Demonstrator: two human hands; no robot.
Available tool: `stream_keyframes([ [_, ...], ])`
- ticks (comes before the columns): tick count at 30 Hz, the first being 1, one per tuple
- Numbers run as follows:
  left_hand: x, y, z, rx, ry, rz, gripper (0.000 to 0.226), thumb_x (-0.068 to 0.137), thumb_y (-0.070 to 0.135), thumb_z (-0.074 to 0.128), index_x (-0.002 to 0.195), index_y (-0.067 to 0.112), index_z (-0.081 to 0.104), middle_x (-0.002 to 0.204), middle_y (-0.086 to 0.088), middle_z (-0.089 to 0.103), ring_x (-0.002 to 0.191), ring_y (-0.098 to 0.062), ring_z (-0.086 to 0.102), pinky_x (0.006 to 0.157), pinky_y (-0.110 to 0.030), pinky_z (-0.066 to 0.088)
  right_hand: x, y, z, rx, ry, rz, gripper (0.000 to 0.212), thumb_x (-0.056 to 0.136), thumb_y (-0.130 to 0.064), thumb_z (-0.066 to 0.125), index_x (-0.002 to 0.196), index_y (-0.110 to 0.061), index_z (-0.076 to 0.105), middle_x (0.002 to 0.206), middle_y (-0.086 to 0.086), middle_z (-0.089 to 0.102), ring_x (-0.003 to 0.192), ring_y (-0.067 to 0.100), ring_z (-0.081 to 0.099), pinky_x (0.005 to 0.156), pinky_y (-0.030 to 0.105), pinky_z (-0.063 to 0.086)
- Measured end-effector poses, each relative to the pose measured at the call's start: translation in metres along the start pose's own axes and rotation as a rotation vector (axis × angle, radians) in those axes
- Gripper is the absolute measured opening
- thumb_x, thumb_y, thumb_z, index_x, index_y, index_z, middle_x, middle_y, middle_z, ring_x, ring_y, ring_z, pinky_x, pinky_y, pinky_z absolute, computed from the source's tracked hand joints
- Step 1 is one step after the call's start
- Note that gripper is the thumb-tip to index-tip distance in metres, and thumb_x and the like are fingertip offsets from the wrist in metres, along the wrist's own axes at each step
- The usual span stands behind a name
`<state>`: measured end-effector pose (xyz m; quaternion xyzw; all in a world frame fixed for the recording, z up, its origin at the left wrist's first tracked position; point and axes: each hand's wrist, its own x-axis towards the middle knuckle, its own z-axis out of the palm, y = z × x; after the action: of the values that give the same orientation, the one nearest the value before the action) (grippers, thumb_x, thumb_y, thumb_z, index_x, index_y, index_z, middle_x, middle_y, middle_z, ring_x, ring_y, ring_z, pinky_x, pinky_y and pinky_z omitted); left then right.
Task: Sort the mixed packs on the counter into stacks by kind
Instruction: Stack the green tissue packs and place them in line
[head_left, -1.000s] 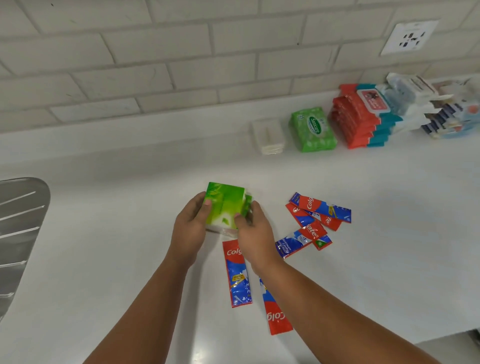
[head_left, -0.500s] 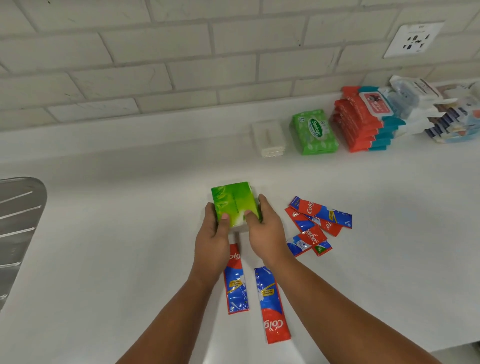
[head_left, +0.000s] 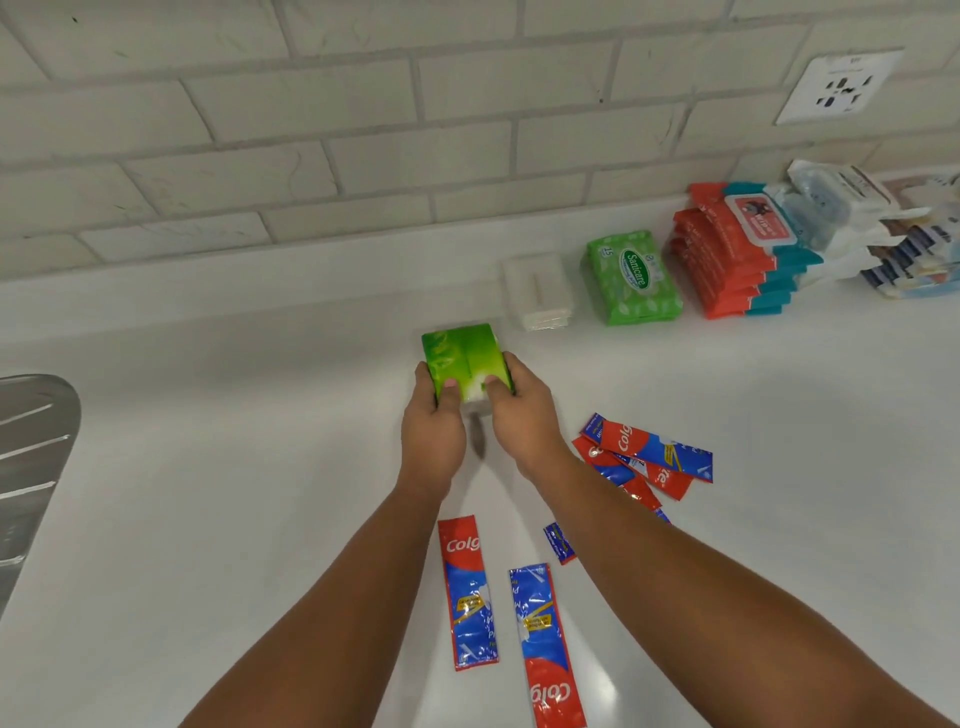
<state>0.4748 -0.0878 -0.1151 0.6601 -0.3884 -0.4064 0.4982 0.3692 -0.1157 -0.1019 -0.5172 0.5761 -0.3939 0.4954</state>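
Note:
Both hands hold a stack of green tissue packs over the white counter. My left hand grips its left side, my right hand grips its right side, thumbs on top. Red and blue toothpaste sachets lie loose: two near my forearms, several in a heap to the right. Along the back stand a white pack stack, a green wipes stack, a red and teal wipes stack and a mixed white and blue pile.
A metal sink drainboard lies at the left edge. A tiled wall runs behind the counter, with a wall socket at the upper right. The counter's front edge is out of view.
Both hands have carried the green packs away from me toward the back of the counter. The two sachets that my arms partly covered now lie in full view.

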Motion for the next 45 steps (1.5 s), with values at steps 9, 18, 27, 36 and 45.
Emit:
stream_keyframes([
  [9,0.059,0.019,0.011,0.004,0.005,0.003,0.027,0.105,0.020,0.041,0.126,0.022,0.058,0.106,0.007,0.068,0.096,-0.010,0.063,0.082,-0.028,0.046,0.058,-0.011,0.008,0.024,-0.011,0.005,0.028,0.095,-0.013,0.048,0.120,-0.019,0.061,0.106,0.001,0.070,0.095,0.016,0.065,0.081,0.027,0.051],
  [18,0.096,0.027,0.014,0.034,0.018,-0.005,0.025,0.105,0.018,0.039,0.121,0.019,0.059,0.101,0.004,0.066,0.089,-0.010,0.061,0.075,-0.026,0.046,0.094,-0.024,0.015,-0.057,-0.050,0.013,0.030,0.095,-0.012,0.044,0.121,-0.016,0.058,0.107,0.006,0.068,0.094,0.024,0.064,0.083,0.036,0.051],
  [27,0.119,0.028,0.012,0.161,-0.014,-0.009,0.024,0.105,0.019,0.040,0.122,0.015,0.055,0.110,-0.006,0.065,0.100,-0.025,0.062,0.089,-0.040,0.048,0.110,-0.032,0.017,-0.170,-0.092,0.006,0.033,0.100,-0.016,0.039,0.130,-0.017,0.052,0.110,0.005,0.065,0.093,0.022,0.062,0.077,0.031,0.048],
  [36,0.131,0.035,0.010,0.205,-0.020,-0.049,0.025,0.106,0.020,0.040,0.124,0.013,0.054,0.114,-0.009,0.064,0.103,-0.028,0.060,0.085,-0.036,0.046,0.122,-0.041,0.021,-0.219,-0.118,0.050,0.035,0.100,-0.015,0.040,0.133,-0.019,0.051,0.112,0.007,0.064,0.098,0.025,0.061,0.083,0.033,0.049],
  [45,0.130,0.044,0.006,0.206,-0.020,-0.117,0.047,0.106,0.039,0.040,0.143,0.009,0.043,0.140,-0.011,0.055,0.128,-0.033,0.052,0.101,-0.040,0.043,0.116,-0.055,0.021,-0.246,-0.076,0.069,0.034,0.096,-0.011,0.046,0.130,-0.013,0.050,0.116,0.008,0.061,0.105,0.029,0.061,0.086,0.036,0.050],
])
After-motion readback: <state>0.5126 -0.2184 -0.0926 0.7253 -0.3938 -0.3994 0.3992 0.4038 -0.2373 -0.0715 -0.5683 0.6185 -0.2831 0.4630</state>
